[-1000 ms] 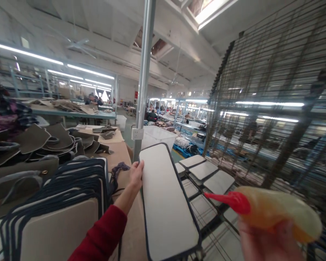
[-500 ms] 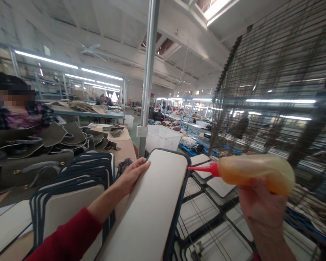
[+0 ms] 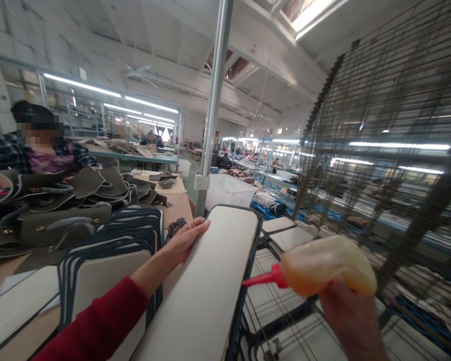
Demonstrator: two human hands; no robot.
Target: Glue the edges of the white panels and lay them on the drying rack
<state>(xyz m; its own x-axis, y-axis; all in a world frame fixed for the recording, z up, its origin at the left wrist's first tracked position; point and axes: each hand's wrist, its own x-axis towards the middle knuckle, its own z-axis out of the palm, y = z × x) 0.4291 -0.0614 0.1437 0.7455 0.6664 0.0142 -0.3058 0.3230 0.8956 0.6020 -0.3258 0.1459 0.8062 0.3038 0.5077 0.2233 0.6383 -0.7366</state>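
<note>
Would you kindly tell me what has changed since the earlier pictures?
The translucent amber bottle, in the right hand, has brought its tapered red nozzle up to the right edge of the white, dark-rimmed rectangular panel, then down along it. The panel's lower end has swung left in view. The left hand kept its grip; nothing was let go.

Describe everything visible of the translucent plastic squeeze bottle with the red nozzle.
The translucent, soft-looking plastic squeeze bottle has a rounded, pale yellowish body, dented near the grip, with amber liquid along its lower side. Its tapered red nozzle points left. It lies roughly sideways in the right hand, which grips it from below. The tip is at the navy-bordered right edge of the long off-white panel; whether they touch is unclear. No label can be made out.
</note>
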